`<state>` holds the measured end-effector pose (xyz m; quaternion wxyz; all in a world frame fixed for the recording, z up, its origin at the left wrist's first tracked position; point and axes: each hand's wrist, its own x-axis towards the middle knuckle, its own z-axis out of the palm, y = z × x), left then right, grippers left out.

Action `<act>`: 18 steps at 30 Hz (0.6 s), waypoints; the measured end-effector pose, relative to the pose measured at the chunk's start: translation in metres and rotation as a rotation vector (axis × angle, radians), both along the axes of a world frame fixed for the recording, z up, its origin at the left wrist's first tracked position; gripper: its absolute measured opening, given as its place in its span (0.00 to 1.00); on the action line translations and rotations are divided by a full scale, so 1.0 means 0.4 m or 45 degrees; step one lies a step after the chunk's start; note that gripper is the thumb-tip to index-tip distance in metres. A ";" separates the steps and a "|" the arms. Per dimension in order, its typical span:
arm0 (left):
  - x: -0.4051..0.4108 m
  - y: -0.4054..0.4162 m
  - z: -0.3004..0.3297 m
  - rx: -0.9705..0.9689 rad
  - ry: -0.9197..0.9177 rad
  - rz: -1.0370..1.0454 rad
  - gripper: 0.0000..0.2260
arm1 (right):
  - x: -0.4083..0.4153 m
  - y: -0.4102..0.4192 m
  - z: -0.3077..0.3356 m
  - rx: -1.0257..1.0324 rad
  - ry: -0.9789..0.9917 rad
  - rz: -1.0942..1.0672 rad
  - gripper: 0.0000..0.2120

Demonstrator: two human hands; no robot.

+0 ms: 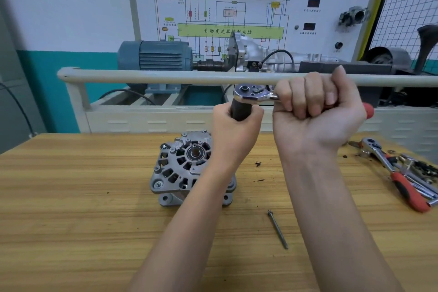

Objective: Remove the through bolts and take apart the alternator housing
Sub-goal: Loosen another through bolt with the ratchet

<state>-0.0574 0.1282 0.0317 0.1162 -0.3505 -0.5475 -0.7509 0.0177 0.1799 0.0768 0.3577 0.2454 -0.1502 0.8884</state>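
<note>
I am holding a ratchet wrench up in the air above the wooden table, well clear of the alternator. My right hand is wrapping all its fingers tightly around the wrench's handle, with only the red end of the grip poking out at the 3 o'clock side of my fist. My left hand is curling around a dark cylindrical socket that is hanging straight down from the chrome ratchet head, thumb and fingers closing on its lower part.

The alternator is sitting on the table at about 7 o'clock from my left hand, its vented front housing and centre shaft facing up; my left forearm is crossing over its right edge. One long through bolt is lying loose on the table at roughly 4 o'clock from the alternator, apart from it, head pointing away from me.

At the far 3 o'clock edge of the table a second ratchet with a red handle is lying among other chrome tools. Beyond the table, at 12 o'clock, a pale rail is running across in front of a blue electric motor and a wiring-diagram board.
</note>
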 end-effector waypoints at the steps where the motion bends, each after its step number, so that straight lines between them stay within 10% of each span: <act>1: -0.001 0.000 -0.001 -0.006 -0.003 0.001 0.23 | 0.003 -0.002 0.000 0.007 -0.003 -0.012 0.25; 12: -0.028 -0.087 0.014 -0.694 0.275 -0.475 0.20 | -0.043 0.070 0.027 0.365 -0.096 0.780 0.18; 18: -0.023 -0.052 0.019 -0.496 0.111 -0.265 0.20 | -0.015 0.054 0.016 0.057 -0.076 0.418 0.22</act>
